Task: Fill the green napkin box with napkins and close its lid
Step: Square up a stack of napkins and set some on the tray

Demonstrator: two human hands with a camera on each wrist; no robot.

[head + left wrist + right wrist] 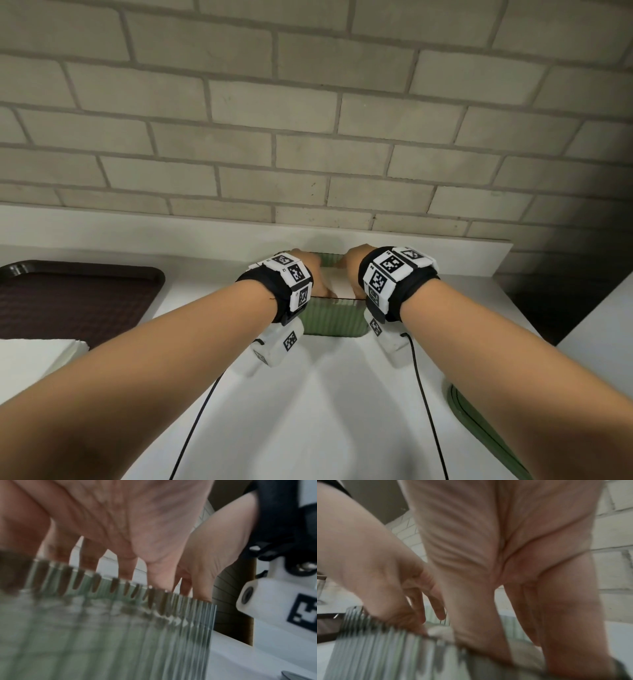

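The green ribbed napkin box stands open on the white counter near the back ledge. White napkins lie inside it. Both hands reach down into the box from above. My left hand has straight fingers going past the ribbed wall onto the napkins. My right hand does the same on the right side, its fingers pressing down beside the left hand. The wall hides the fingertips. The green lid lies flat on the counter at the lower right.
A dark brown tray sits at the left, with a stack of white napkins in front of it. A brick wall rises behind the ledge. The counter drops off at the right edge.
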